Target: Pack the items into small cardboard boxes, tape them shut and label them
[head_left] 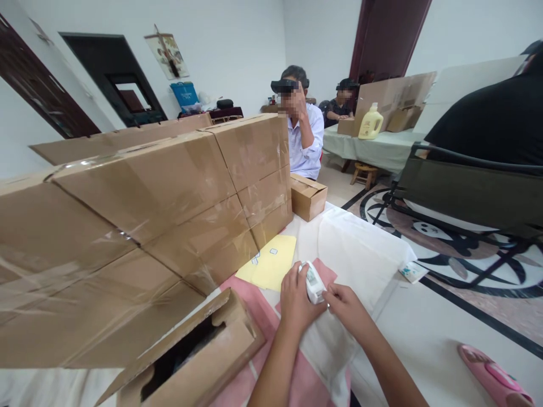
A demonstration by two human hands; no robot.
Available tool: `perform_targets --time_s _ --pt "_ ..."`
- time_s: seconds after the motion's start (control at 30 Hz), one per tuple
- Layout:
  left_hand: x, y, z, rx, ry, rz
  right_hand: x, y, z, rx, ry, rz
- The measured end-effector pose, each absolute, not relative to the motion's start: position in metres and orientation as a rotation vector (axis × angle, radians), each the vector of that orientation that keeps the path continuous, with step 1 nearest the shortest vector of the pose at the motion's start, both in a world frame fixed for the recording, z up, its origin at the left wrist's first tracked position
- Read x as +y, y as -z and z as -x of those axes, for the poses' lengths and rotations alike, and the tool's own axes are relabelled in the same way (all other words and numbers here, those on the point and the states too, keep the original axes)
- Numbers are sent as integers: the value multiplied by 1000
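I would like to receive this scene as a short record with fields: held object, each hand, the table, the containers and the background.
Held object: small white device, exact type unclear
Left hand: wrapped around the device
Right hand: at the device's near end
Table: white cloth; yellow paper with small printed outlines
Containers: open cardboard box; stack of taped cardboard boxes
Background: person in a pale shirt, hand raised; pale yellow jug
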State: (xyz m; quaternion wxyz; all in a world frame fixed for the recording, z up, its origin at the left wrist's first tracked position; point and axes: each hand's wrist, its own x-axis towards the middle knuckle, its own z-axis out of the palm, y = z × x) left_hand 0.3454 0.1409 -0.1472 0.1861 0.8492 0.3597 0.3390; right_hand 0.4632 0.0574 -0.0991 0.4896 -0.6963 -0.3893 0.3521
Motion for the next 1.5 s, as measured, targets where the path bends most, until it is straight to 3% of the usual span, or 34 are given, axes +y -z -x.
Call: perform_targets --time_s 0.8,1.5 --pt "142 139 -341 999 -856 -2420 32 102 -461 -688 -1073 1459" --pt "143 142 -340 970 -873 -2437 32 110 -444 -551 -1034 1387"
